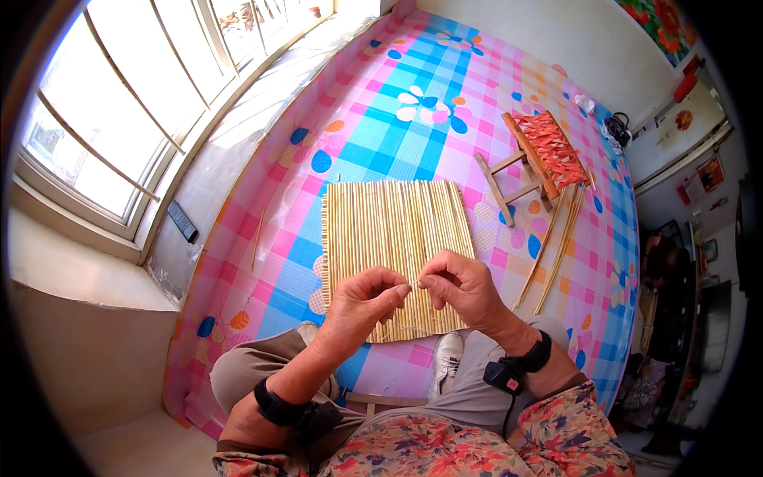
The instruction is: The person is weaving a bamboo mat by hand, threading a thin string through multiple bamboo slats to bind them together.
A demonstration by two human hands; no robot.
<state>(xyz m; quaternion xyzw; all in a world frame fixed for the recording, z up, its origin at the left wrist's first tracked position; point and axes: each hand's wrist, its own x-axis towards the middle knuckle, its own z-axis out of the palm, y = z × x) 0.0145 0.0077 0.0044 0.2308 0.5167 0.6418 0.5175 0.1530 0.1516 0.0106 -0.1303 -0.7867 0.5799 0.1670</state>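
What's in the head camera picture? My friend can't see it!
A person's left hand and right hand pinch a thin strand over a yellowish stalk mat. The mat lies on a colourful checked sheet, with a red-seated stool beyond to the right.

Ribbed, reed-like mat (397, 226); smooth, glossy, plastic-looking sheet (381, 151)

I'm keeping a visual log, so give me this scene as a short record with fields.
Left hand: pinched, apparently on a thin pale strand
Right hand: pinched on the strand, close to the left
Below hands: mat of straw-coloured stalks
Right of mat: red-seated wooden stool; loose stalks
Window ledge: dark remote control
Covering: checked, with flower shapes
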